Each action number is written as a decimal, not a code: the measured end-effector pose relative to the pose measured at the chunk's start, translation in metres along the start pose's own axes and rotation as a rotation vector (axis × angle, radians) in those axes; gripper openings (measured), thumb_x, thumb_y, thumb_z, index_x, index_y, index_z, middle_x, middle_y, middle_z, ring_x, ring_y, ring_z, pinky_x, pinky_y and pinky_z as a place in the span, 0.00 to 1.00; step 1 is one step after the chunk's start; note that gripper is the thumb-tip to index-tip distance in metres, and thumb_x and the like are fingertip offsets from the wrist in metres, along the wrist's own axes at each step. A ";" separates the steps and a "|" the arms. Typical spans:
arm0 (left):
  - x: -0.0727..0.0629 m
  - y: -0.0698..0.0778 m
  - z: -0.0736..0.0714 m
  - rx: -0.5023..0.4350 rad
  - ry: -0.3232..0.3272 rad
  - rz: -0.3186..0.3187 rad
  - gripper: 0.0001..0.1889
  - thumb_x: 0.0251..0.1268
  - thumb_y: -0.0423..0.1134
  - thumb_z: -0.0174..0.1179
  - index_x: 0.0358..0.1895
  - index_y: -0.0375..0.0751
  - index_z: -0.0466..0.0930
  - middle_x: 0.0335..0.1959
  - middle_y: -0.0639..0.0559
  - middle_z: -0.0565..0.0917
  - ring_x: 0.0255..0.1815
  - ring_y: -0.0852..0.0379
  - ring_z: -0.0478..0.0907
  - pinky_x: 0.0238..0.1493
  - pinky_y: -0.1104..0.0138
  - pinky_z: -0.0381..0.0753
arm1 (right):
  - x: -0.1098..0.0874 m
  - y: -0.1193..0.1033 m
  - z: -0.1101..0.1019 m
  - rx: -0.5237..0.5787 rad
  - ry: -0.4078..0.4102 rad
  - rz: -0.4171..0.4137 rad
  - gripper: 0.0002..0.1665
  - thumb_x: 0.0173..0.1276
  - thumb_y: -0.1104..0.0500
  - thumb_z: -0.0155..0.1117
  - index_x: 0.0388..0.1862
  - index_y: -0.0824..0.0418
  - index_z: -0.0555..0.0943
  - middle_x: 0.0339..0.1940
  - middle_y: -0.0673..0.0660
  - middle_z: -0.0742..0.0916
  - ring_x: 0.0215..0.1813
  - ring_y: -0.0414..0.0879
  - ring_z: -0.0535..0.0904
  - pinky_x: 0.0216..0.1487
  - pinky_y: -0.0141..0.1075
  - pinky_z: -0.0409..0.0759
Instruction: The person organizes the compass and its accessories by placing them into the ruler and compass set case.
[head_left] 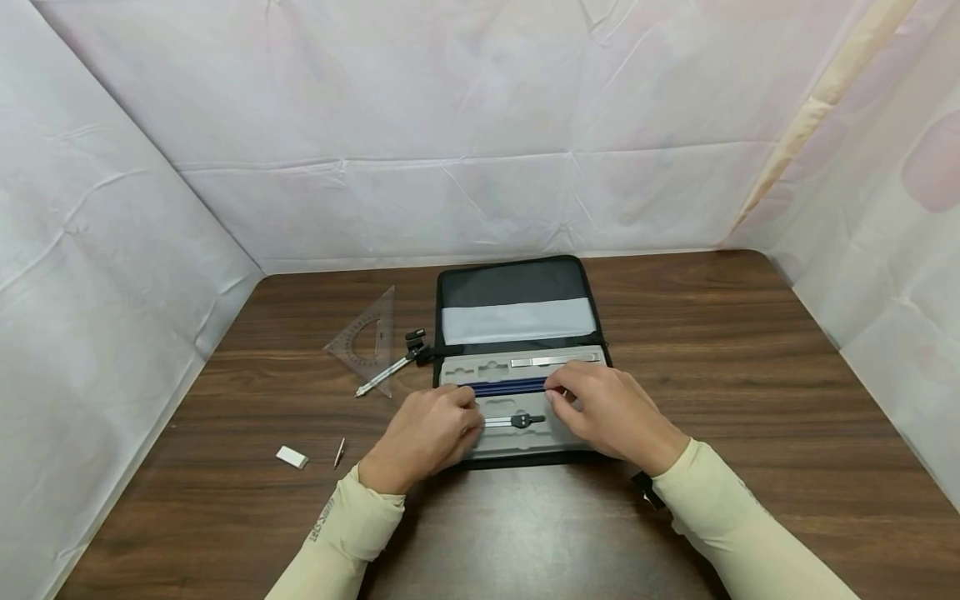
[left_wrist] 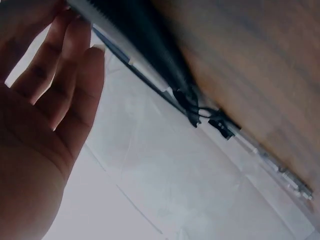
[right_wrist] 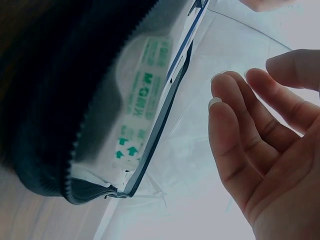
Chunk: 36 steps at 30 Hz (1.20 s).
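Note:
An unzipped black case [head_left: 517,279] lies with a grey moulded tray [head_left: 555,437] in its near half. Dark blue pencils [head_left: 506,387] lie side by side across the tray. My left hand [head_left: 435,425] is at their left end, its fingertips partly hidden by the case edge in the left wrist view. Over the right end hovers my right hand [head_left: 603,408], with thumb and forefinger apart and the fingers relaxed in the right wrist view. A silver compass with a black head [head_left: 519,421] sits in the tray between the hands. Beyond the pencils lies a slim silvery strip [head_left: 555,360].
Left of the case, another compass [head_left: 390,375] lies partly over a clear set square [head_left: 367,342]. Nearer are a white block [head_left: 292,457] and a small metal piece [head_left: 340,452]. A black object [head_left: 648,490] is partly under the right sleeve. Pale sheets [head_left: 450,200] enclose the table.

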<state>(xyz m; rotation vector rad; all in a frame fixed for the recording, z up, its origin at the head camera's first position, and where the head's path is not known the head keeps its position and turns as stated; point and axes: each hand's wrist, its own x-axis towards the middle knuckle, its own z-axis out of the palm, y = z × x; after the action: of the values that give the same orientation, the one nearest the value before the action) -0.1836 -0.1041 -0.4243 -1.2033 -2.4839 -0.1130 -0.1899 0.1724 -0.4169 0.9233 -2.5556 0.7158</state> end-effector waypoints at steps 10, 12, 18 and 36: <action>-0.001 0.003 -0.005 0.006 -0.071 -0.017 0.07 0.59 0.42 0.67 0.24 0.54 0.81 0.29 0.57 0.77 0.29 0.57 0.75 0.26 0.60 0.78 | 0.001 -0.002 -0.002 0.013 -0.016 -0.014 0.03 0.69 0.58 0.65 0.35 0.52 0.86 0.32 0.42 0.84 0.33 0.37 0.80 0.33 0.36 0.80; -0.001 0.004 -0.007 -0.010 -0.085 -0.027 0.07 0.60 0.43 0.67 0.25 0.54 0.81 0.29 0.58 0.77 0.30 0.57 0.76 0.27 0.61 0.78 | 0.001 -0.002 -0.003 0.015 -0.017 -0.014 0.03 0.69 0.58 0.65 0.35 0.52 0.86 0.33 0.42 0.84 0.33 0.37 0.80 0.34 0.36 0.80; -0.004 -0.003 -0.014 -0.084 -0.102 -0.118 0.03 0.64 0.43 0.66 0.34 0.53 0.89 0.32 0.60 0.79 0.31 0.62 0.77 0.28 0.64 0.79 | 0.000 -0.001 -0.001 0.018 -0.028 -0.013 0.04 0.69 0.57 0.65 0.35 0.52 0.85 0.33 0.42 0.84 0.33 0.38 0.80 0.35 0.37 0.80; -0.087 -0.063 -0.068 -0.148 -0.529 -0.756 0.09 0.63 0.46 0.69 0.41 0.48 0.82 0.32 0.58 0.84 0.31 0.55 0.81 0.32 0.51 0.79 | -0.001 -0.003 -0.001 0.018 -0.041 -0.024 0.05 0.70 0.58 0.64 0.35 0.52 0.86 0.32 0.40 0.83 0.33 0.38 0.78 0.35 0.36 0.79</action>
<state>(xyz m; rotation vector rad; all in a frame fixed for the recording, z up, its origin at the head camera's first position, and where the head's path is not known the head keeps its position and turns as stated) -0.1626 -0.2236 -0.3879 -0.2821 -3.3284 -0.1969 -0.1872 0.1711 -0.4158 0.9820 -2.5731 0.7217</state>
